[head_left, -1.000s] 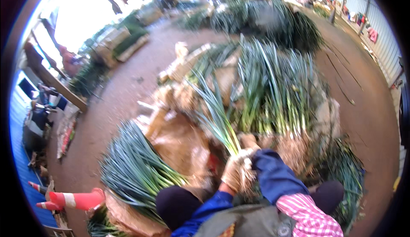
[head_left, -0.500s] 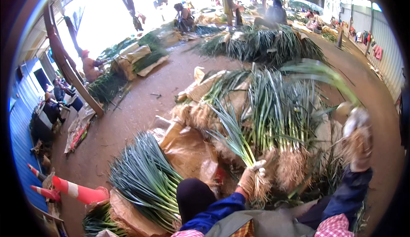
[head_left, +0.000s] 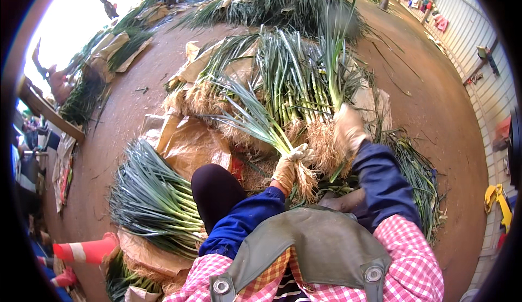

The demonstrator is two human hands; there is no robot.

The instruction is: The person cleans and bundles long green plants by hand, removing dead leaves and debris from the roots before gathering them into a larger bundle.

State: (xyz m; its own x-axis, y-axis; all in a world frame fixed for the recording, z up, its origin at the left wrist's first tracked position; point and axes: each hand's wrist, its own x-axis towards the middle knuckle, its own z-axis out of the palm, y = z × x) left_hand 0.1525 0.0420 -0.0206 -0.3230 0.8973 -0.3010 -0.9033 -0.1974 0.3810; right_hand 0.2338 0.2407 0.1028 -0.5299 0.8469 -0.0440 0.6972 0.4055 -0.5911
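Note:
My left hand [head_left: 289, 167], in a tan glove, grips a bunch of green onions [head_left: 255, 119] near its roots; the leaves fan up and to the left. My right hand [head_left: 348, 128], gloved too, is closed around a single onion stalk [head_left: 337, 62] that stands upright over the big pile of onions [head_left: 288, 84]. The pile lies just beyond both hands, roots toward me. My dark knee [head_left: 215, 190] shows at the left of the left forearm.
A trimmed heap of onions [head_left: 149, 198] lies on brown paper [head_left: 190, 144] at my left. An orange and white cone [head_left: 87, 249] lies at the lower left. More onion piles [head_left: 283, 0] and people sit at the far end. A corrugated wall [head_left: 489, 73] runs along the right.
My right hand has come back from the far right to the pile and now holds an upright stalk. The left hand keeps its bunch in about the same place.

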